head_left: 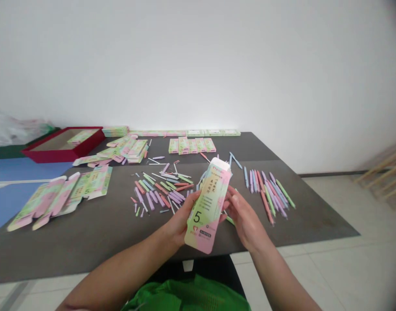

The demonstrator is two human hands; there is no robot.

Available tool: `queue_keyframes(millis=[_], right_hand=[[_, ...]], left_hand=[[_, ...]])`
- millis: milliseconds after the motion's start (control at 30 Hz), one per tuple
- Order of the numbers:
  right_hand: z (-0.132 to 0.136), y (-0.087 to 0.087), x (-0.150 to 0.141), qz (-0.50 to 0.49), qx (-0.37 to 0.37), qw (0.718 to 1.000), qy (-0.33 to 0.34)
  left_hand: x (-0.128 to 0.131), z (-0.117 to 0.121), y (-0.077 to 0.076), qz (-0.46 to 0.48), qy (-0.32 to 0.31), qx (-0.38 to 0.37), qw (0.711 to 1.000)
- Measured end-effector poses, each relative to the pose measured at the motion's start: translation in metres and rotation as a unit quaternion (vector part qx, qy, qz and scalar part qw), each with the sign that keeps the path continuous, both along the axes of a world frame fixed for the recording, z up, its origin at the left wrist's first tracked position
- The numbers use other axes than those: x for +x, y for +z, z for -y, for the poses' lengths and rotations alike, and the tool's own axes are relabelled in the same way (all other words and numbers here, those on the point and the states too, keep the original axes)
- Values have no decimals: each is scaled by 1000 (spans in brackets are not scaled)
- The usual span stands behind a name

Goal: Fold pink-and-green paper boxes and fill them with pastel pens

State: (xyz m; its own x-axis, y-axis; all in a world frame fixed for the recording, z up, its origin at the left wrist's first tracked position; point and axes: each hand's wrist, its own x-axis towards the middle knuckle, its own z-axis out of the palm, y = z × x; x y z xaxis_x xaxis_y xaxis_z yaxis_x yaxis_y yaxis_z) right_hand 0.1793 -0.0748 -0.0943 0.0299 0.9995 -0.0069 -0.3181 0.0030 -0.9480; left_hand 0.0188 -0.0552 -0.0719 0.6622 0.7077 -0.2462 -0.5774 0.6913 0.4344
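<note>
A green, yellow and pink paper pen box [208,207] with a large "5" on its front is held up over the near edge of the table. My left hand [179,221] grips its left side, the fingers hidden behind it. At its right edge, the curled fingers of my right hand [245,218] also hold the box, some of them out of sight behind it. Just beyond lie scattered coloured pen parts [162,192]. Assembled pens [274,194] in several pastel colours rest to the right.
Flattened boxes [52,198] lie at left, with a heap of more boxes [133,149] farther back. A red tray [63,144] stands at the far left. Finished-looking boxes [192,145] sit in a row near the white wall. The dark table [314,220] ends at right.
</note>
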Motion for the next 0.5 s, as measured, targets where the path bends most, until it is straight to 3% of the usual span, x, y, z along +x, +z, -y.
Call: queue_keyframes(millis=[100,167,367,500], right_hand=[[-1,-2,11,-98,-57,986,121],[-1,-6,17,-112,-65,982,138],[7,-9,18,-136,-11,988,78],[6,3,20,-199,-44,978,52]], left_hand=[[23,4,-5,21,-48,-35,998],[34,9,-9,27,-74,-43,996],[47,23,-5,-14,-113,-17,993],[41,18,1,-149,-93,101,979]])
